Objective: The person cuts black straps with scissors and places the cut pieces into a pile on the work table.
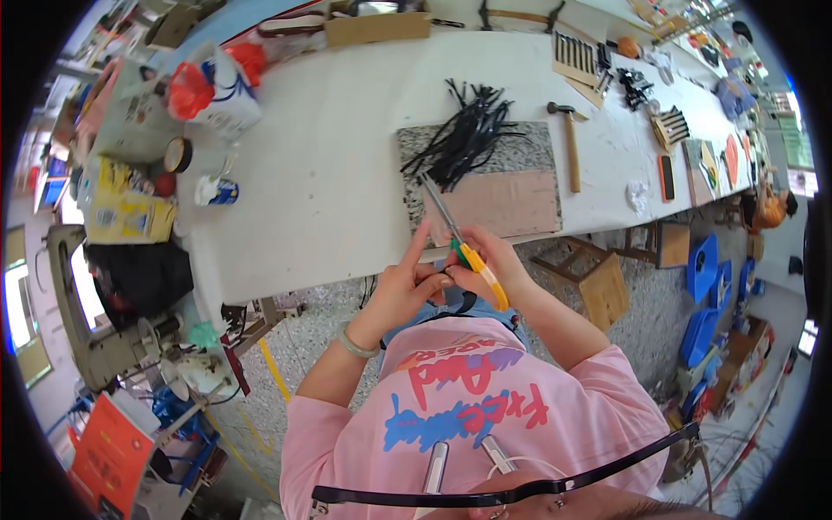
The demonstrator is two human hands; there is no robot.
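In my right hand (494,257) is a pair of scissors (482,273) with yellow and green handles, its metal blades pointing up and to the left. My left hand (406,284) pinches a thin black strip (469,302) close to my right fingers, with its index finger stretched out. Part of the strip is hidden by my fingers. Beyond both hands, a tangled bundle of black strips (468,139) lies across a speckled stone slab (536,143). A pink sheet (507,204) covers the slab's near part.
Right of the slab lies a hammer (572,147) with a wooden handle. A white-and-blue can (216,191) and a clear jar (195,156) stand at the table's left. Wooden stools (598,290) are below its right edge, and a sewing machine (82,321) is at far left.
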